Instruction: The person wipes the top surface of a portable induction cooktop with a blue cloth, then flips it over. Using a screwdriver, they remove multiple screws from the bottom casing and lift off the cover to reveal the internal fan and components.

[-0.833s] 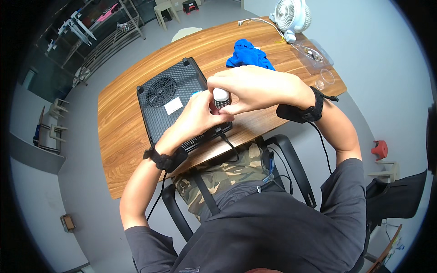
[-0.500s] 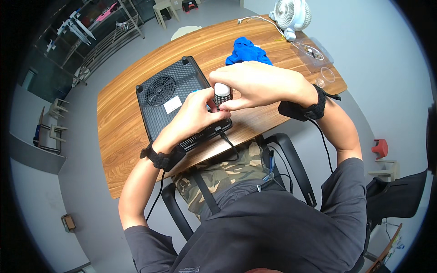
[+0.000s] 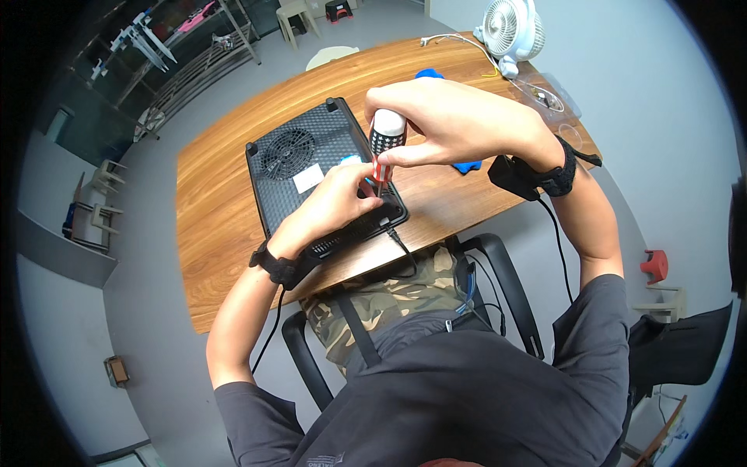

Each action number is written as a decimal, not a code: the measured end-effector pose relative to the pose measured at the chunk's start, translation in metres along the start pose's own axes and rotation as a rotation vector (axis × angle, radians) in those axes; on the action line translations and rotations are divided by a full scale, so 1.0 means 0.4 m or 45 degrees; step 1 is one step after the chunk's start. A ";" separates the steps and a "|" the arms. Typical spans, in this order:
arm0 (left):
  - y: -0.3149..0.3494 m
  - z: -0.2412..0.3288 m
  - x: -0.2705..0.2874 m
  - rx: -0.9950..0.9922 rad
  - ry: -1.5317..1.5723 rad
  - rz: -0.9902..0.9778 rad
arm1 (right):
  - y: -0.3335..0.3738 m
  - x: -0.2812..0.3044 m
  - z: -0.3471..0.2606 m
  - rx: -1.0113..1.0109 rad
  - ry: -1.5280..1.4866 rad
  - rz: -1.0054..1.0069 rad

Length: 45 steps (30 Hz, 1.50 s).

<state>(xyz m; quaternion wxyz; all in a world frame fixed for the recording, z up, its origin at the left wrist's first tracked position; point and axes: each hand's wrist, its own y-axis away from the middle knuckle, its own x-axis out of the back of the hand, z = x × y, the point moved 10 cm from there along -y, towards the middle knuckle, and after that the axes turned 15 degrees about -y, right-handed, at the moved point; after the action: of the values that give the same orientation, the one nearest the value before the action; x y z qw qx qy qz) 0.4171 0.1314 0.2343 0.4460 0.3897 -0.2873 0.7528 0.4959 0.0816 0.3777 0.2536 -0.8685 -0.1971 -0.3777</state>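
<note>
My right hand (image 3: 447, 117) is closed round the handle of a screwdriver (image 3: 387, 140) with a white cap, a star-patterned black band and a red-and-white striped lower part. It stands nearly upright, its metal shaft pointing down at the near right corner of a flat black case (image 3: 268, 198). The case has a round fan grille (image 3: 287, 153) and a white label (image 3: 308, 178) on its upward face. Low at the shaft, the fingers of my left hand (image 3: 338, 194) are pinched together round it, the wrist over the case. The screwdriver's tip is hidden by the fingers.
A black cable (image 3: 401, 247) leaves the case's near edge. Blue cloth (image 3: 467, 167) lies partly behind my right hand. A white fan (image 3: 510, 35) and a clear plastic tray (image 3: 548, 95) stand at the wooden table's (image 3: 214, 210) far right. Chair armrests (image 3: 510, 288) flank my lap.
My right hand has shifted slightly up along the screwdriver, and its striped part and shaft now show. The whole view has moved a little, so the case appears further right.
</note>
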 end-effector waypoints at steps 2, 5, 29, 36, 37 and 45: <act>0.007 -0.007 0.006 0.057 0.024 -0.022 | -0.014 0.005 -0.008 -0.012 0.024 -0.010; 0.022 -0.038 0.012 0.118 0.058 -0.028 | -0.039 0.001 0.012 0.018 -0.016 -0.002; 0.479 -0.591 0.165 0.916 -0.226 -0.168 | -0.211 -0.131 -0.065 0.175 -0.001 -0.096; 0.482 -0.616 0.145 0.935 -0.198 -0.124 | -0.227 -0.157 -0.068 0.212 -0.076 -0.126; 0.480 -0.619 0.140 0.922 -0.192 -0.120 | -0.226 -0.155 -0.063 0.210 -0.071 -0.120; 0.469 -0.622 0.149 0.925 -0.239 -0.150 | -0.220 -0.156 -0.054 0.209 -0.108 -0.109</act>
<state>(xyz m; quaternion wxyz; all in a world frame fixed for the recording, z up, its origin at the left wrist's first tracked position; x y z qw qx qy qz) 0.1493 0.2701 0.1366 0.2928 0.6056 -0.0184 0.7397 0.3971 0.1292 0.3690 0.2988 -0.8508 -0.2748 -0.3336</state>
